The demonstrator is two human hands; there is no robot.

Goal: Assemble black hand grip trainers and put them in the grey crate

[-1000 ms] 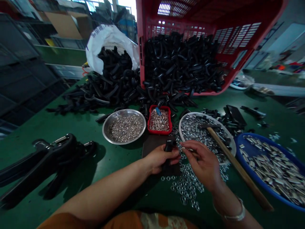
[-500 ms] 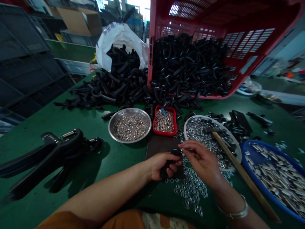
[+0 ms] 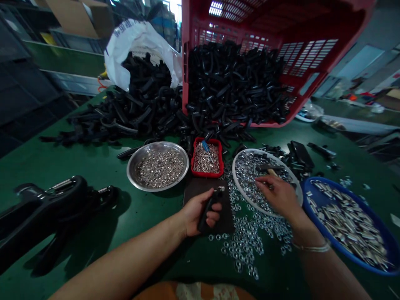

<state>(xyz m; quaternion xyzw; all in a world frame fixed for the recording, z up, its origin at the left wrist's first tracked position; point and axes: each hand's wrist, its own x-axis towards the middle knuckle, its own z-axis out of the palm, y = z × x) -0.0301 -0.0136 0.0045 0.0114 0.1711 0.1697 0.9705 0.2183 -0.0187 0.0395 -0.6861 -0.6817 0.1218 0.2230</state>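
My left hand (image 3: 203,212) is wrapped round a black plastic handle (image 3: 204,216), tilted, above a dark flat pad (image 3: 226,214). A small shiny metal piece (image 3: 220,188) shows at the handle's upper end. Over the white bowl (image 3: 236,183) of metal rings and small parts is my right hand (image 3: 278,196), fingers drawn together; what they hold, if anything, is hidden. Just beyond its knuckles shows the hammer (image 3: 271,170), lying across the bowl, most of its wooden handle covered by my hand and arm. Loose metal rings (image 3: 246,239) lie between my hands.
A steel bowl (image 3: 133,177) of small metal parts and a red tray (image 3: 221,166) of rivet-like pieces with a blue-handled screwdriver (image 3: 205,146) stand behind. A blue tray (image 3: 315,216) is right, black clamps (image 3: 62,200) left. A red crate (image 3: 185,75) and white sack (image 3: 115,62) hold black parts.
My right hand has left the top of the black handle and moved right over the white bowl. The small metal piece now shows at the handle's end. The whole view has shifted slightly.
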